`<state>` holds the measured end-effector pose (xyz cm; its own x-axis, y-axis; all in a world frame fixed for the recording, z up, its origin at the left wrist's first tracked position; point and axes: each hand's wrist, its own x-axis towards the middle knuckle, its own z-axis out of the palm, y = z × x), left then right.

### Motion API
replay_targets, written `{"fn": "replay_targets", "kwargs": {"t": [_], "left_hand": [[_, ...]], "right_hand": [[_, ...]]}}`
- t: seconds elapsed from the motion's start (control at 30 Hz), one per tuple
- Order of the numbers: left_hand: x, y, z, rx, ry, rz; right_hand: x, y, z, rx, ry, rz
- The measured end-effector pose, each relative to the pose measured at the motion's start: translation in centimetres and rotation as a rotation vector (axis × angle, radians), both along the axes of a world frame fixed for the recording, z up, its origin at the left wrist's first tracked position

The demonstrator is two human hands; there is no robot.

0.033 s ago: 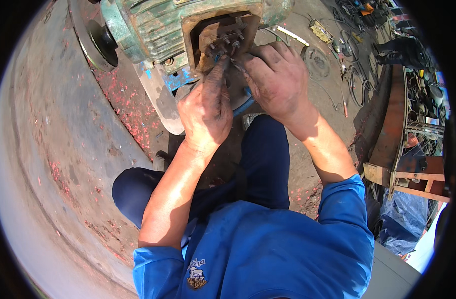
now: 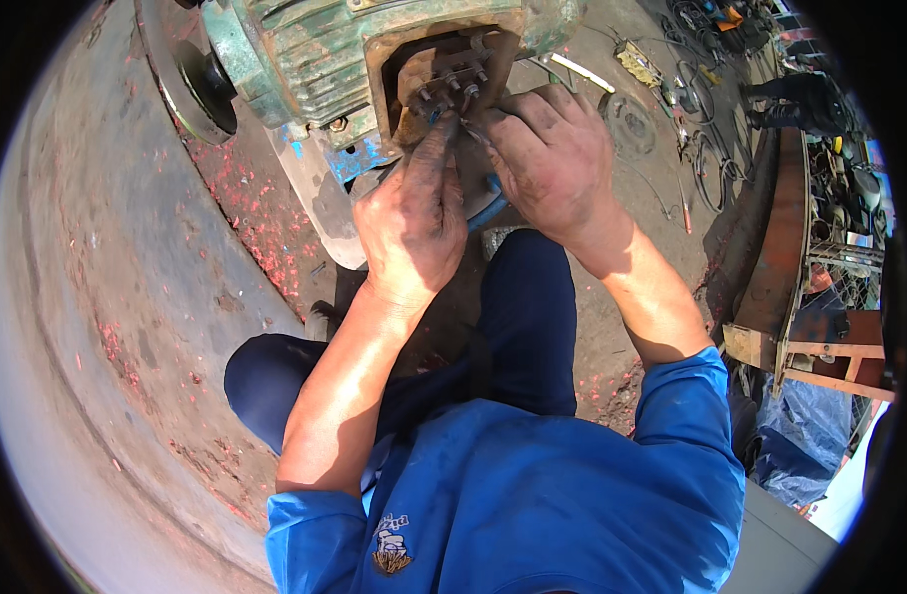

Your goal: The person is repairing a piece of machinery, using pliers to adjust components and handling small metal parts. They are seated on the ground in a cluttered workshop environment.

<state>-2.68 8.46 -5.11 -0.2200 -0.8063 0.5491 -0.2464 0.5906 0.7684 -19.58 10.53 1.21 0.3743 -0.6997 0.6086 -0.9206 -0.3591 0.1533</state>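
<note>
Sitting at far left, a dark, round metal pulley point(image 2: 198, 89) adjoins a green, ribbed metal motor point(image 2: 310, 64). Next, the left hand point(image 2: 412, 208) bunches its fingertips at the lower edge of the motor's rusty, square-rimmed metal terminal box point(image 2: 376, 74), just below its threaded metal studs point(image 2: 451, 79). The right hand point(image 2: 554, 163) curls just beside them; how tightly either grips, or what, I cannot tell.

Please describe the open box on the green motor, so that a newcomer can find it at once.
Find the big green motor at the picture's top. On its near side, where the left hand and right hand reach, is the open box. Its rusty rim and metal bolts inside set it apart from the green ribs.
</note>
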Motion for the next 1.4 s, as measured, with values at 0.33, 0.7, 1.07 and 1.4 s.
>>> {"fn": "replay_targets", "kwargs": {"t": [0.33, 0.7, 1.07, 1.4], "left_hand": [[-0.8, -1.1, 1.2, 0.027, -0.001, -0.059], [-1.5, -1.5, 0.8, 0.092, 0.262, -0.058], [-0.9, -1.2, 1.2, 0.134, 0.150, -0.056], [-0.6, -1.4, 0.7, 0.101, 0.145, -0.097]], "right_hand": [[3.4, 2.0, -1.6, 0.543, -1.554, -0.209], [2.9, 3.7, -2.1, 0.420, -1.111, -0.252], [1.8, 1.4, -1.2, 0.256, -0.646, -0.171], [2.4, 3.1, -1.4, 0.644, -1.350, -0.388]]}}
